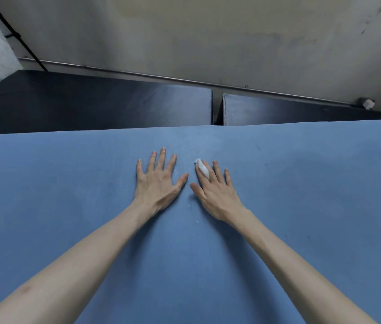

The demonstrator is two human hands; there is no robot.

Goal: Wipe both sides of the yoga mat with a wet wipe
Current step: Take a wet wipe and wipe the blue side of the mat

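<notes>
The blue yoga mat (68,206) fills the lower half of the view, its far edge running across the middle. My left hand (158,181) lies flat on it, palm down, fingers spread and straight. My right hand (215,190) lies flat beside it, fingers straight. A small twisted white wet wipe (202,168) lies along the right hand's fingers, caught between the index and middle finger, its tip on the mat. A few tiny white flecks dot the mat between the two hands.
Beyond the mat's far edge lie two dark blue floor pads (114,106) with a gap between them. A metal rail (185,79) runs along the foot of a stained grey wall. A small white object (368,104) sits at the rail's right end.
</notes>
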